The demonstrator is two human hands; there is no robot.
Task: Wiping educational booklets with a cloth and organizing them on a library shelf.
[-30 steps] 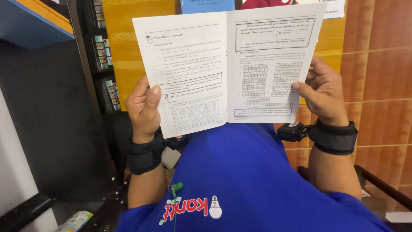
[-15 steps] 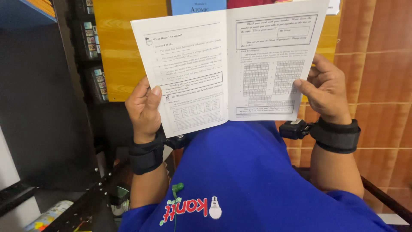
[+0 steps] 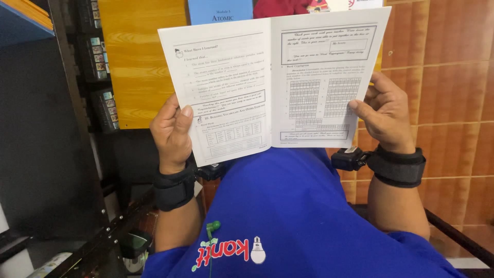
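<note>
Above the blue-shirted lap, an open booklet (image 3: 275, 82) is held up flat for reading, the left hand (image 3: 172, 134) and right hand (image 3: 386, 113) each clasping 1 outer edge (thumbs pinning the pages).

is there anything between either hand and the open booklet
Nothing visible. The left hand grips the open booklet at its left edge, thumb on the page, and the right hand grips its right edge directly.

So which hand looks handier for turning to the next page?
Probably the right hand: its thumb already lies on the right-hand page of the open booklet, near the outer edge. The left hand grips the other page's lower corner.
</note>
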